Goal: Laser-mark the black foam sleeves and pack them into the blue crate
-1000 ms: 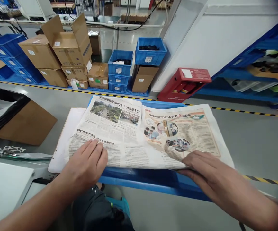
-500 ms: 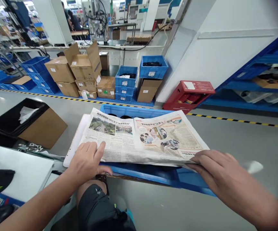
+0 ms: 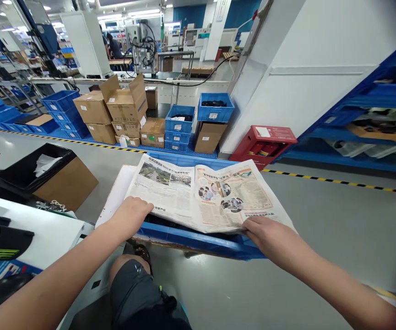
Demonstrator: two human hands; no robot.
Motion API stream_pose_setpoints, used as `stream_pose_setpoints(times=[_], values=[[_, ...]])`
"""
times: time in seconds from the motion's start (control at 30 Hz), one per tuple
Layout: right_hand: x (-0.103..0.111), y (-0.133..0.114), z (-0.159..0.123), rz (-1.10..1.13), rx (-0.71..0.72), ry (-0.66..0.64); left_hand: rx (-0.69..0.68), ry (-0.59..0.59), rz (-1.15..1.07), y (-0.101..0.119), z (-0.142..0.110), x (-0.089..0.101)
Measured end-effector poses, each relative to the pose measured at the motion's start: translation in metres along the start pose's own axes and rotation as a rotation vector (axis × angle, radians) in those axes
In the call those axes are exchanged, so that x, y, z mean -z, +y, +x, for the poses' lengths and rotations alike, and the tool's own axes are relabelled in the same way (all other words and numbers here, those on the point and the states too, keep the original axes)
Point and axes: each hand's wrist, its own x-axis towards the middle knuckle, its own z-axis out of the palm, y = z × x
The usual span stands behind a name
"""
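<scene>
Sliding inward along the near edge of the newspaper (image 3: 180,199), the right hand (image 3: 269,236) now sits closer to the middle than half a second ago, and the edge that was bunched up lies flatter, dipping at its centre. The right hand's fingers are closed on that edge, with the thumb side below. The left hand (image 3: 132,217) bends over the near left corner; its fingertips rest at the paper, but I cannot tell whether they pinch it.

Spread open, the newspaper lies across the top of a blue crate (image 3: 198,238), hiding most of the inside; a dark strip shows beneath the near edge. It also overlaps a white board (image 3: 115,190) on the left.

Just beyond the board stands a cardboard bin (image 3: 77,185) with a black liner, white scraps inside. A white worktop (image 3: 56,233) crowds the left arm, bearing a black item with green stripes (image 3: 7,240). A red cabinet (image 3: 282,134) stands past the crate's far right corner. Farther back are stacked cardboard boxes (image 3: 125,105) and blue bins (image 3: 179,126), behind striped floor tape (image 3: 335,180).
</scene>
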Motion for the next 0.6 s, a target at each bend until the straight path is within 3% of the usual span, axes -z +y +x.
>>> stream_pose_setpoints(times=[0.07, 0.2, 0.33, 0.47, 0.53, 0.6], values=[[0.000, 0.003, 0.006, 0.004, 0.009, -0.123, 0.023, -0.085, -0.022, 0.005, 0.006, 0.006], [0.002, 0.011, 0.014, -0.011, -0.025, -0.282, -0.022, -0.108, -0.049, 0.013, 0.019, 0.005], [0.008, 0.011, 0.015, 0.043, -0.053, -0.345, 0.004, -0.147, -0.204, 0.002, 0.026, -0.012], [0.020, 0.014, 0.016, 0.397, 0.002, -0.458, -0.012, -0.224, -0.481, -0.016, 0.020, -0.018], [0.024, 0.017, 0.023, 0.495, 0.014, -0.515, 0.003, -0.227, -0.458, -0.017, 0.016, -0.013], [0.024, 0.019, 0.038, 0.468, -0.019, -0.440, 0.053, -0.213, -0.335, -0.010, 0.017, -0.004]])
